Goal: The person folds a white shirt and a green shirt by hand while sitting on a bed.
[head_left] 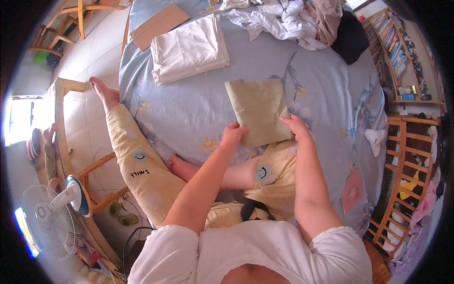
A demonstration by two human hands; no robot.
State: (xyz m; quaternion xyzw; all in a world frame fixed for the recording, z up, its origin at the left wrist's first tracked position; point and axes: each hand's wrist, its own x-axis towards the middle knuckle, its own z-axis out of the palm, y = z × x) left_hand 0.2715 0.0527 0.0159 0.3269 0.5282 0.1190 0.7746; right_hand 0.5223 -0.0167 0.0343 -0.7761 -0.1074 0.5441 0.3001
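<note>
Between both hands I hold a folded khaki-green cloth [260,111] above the bed, close to my bent knee. My left hand [233,134] grips its lower left edge, thumb lying on top. At the lower right edge my right hand [296,126] pinches the cloth the same way. Farther off to the left lies a neat stack of folded cream-white cloth [191,49]. A flat brown cardboard piece [160,27] rests just beyond that stack. Fingers under the khaki cloth are hidden.
The bed wears a blue floral sheet [189,111]. Crumpled white and beige clothes [295,23] and a black cloth [351,38] lie at its far right. A pink rectangle [352,191] is near the right edge. A fan [47,213] stands left; a wooden rack [402,175] stands right.
</note>
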